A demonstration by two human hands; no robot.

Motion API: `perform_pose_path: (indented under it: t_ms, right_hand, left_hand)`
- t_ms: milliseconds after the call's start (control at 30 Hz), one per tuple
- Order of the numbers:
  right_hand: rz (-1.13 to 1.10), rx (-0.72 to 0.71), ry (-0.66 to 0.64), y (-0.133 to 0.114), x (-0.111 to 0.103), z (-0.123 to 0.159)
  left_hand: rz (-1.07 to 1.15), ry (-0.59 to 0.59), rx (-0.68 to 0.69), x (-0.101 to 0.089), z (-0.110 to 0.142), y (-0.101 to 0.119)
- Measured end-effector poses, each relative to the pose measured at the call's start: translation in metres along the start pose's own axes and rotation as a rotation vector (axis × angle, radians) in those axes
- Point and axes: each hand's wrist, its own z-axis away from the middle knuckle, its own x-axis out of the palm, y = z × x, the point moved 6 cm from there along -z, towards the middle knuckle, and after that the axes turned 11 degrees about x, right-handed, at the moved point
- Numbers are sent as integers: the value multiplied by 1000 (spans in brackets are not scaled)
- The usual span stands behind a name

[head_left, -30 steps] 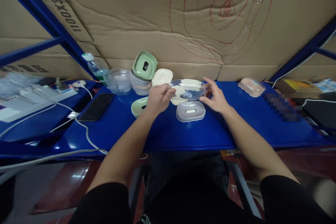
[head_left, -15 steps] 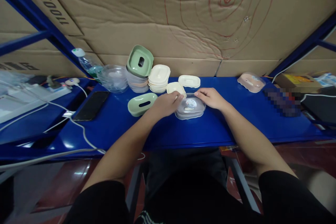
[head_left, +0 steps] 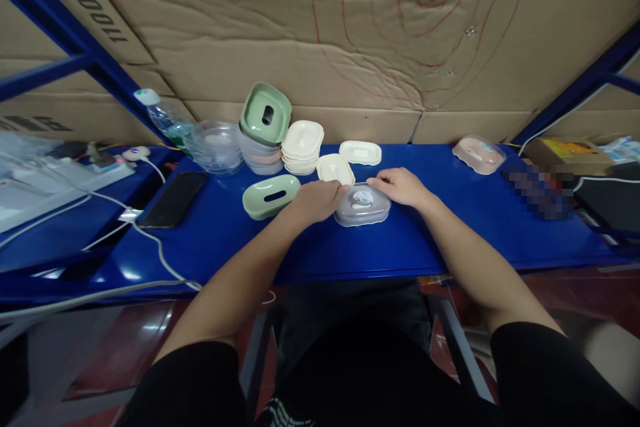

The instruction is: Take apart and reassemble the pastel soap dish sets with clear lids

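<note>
A soap box [head_left: 362,213] with a clear domed lid and a round label on top sits near the front middle of the blue table. At its left end is my left hand [head_left: 321,201], fingers closed against the lid's edge. My right hand [head_left: 401,187] grips the far right edge, thumb and fingers on the lid; the fingertips are partly hidden. Just behind the box lies a cream tray [head_left: 335,169], and a second cream tray [head_left: 360,152] is farther back. A green slotted dish [head_left: 271,197] rests left of my left hand.
Stacked cream trays [head_left: 303,140], a tilted green dish [head_left: 267,115] on stacked clear tubs, clear lids [head_left: 219,149] and a bottle [head_left: 167,119] line the back left. A phone [head_left: 175,200] and cables lie left. Back right stands a pink lidded box [head_left: 479,154].
The clear lid now sits lower and more level between my hands. Both hands have pressed slightly down and stay at its two ends.
</note>
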Motion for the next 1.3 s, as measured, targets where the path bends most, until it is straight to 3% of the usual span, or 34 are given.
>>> perform_pose_path:
  t_ms: [267,500,633,767,900,1000,1133,1300]
  right_hand:
    - [5,-23,22,2,-8,2]
    - [12,48,26,21,-21,-4]
    - [107,87,237,21,-42,4]
    - [173,18,409,-3,-53,23]
    - [203,-191,232,-39,-35,43]
    - [319,-274,124,-48,-25,51]
    - [399,-177,122,-19,-38,40]
    - [385,3,147,57,-64,13]
  left_hand:
    - [87,22,10,6,-4,1]
    - [376,-19,81,8,-6,16]
    - [421,-19,151,14,-5,25]
    - [410,0,210,19,-6,30]
    - [322,17,228,17,-8,28]
    - [261,27,190,13,-8,20]
    - [206,60,194,7,-7,13]
    - [175,19,235,9,-7,12]
